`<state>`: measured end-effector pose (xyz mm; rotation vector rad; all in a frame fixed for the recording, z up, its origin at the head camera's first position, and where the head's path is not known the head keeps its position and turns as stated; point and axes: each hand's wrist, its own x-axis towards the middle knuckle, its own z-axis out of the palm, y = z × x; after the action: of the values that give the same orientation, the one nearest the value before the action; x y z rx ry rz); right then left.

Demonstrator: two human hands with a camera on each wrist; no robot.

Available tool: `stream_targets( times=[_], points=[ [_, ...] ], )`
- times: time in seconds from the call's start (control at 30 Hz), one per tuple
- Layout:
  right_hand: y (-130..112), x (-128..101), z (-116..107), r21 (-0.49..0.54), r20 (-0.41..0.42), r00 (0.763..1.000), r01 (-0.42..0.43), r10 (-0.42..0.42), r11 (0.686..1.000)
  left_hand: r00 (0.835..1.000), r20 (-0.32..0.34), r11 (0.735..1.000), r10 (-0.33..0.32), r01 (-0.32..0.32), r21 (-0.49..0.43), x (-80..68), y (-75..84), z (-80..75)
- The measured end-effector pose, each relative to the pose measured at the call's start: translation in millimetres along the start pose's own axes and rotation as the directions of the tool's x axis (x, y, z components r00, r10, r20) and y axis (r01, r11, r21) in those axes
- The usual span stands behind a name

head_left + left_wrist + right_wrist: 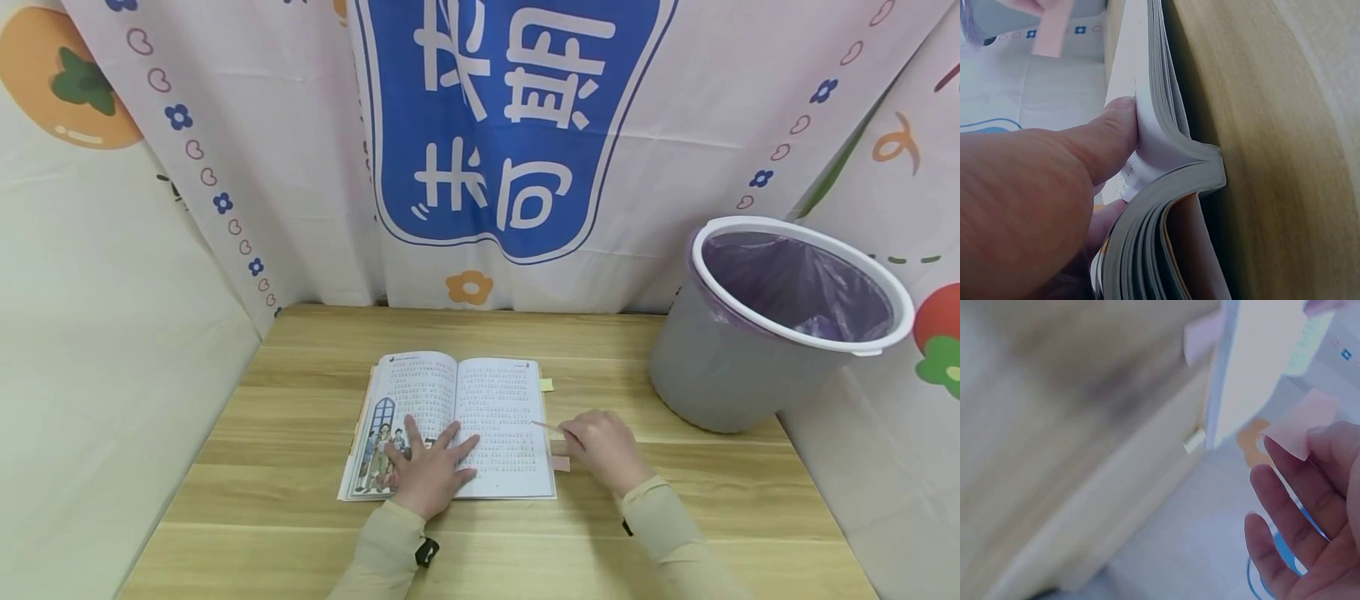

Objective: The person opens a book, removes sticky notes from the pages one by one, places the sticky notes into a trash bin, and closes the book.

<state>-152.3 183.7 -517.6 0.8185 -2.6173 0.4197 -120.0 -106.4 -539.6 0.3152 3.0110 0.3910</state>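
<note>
One open book, two hands, three sticky tabs, one bin

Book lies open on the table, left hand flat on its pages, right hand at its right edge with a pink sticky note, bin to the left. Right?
Not quite: the head view shows the bin to the right of the book. The rest holds: left hand flat on the pages, right hand with the pink sticky note.
</note>
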Motion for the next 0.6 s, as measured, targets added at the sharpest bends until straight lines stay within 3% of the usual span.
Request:
stream_targets(
  times=[0.33, 0.6],
  points=[
    [19.6, 15.6, -50.2, -0.059, -0.145, 0.987, 0.068, -0.076, 0.996, 1.0, 0.007, 1.0, -0.006, 0.006, 0.004, 0.3, -0.4, 0.5],
    [37.3, 26.7, -115.2, -0.132, -0.275, 0.955, 0.079, -0.113, 0.988, 1.0, 0.01, 1.0, -0.007, 0.007, -0.004, 0.6, -0.5, 1.1]
  ],
)
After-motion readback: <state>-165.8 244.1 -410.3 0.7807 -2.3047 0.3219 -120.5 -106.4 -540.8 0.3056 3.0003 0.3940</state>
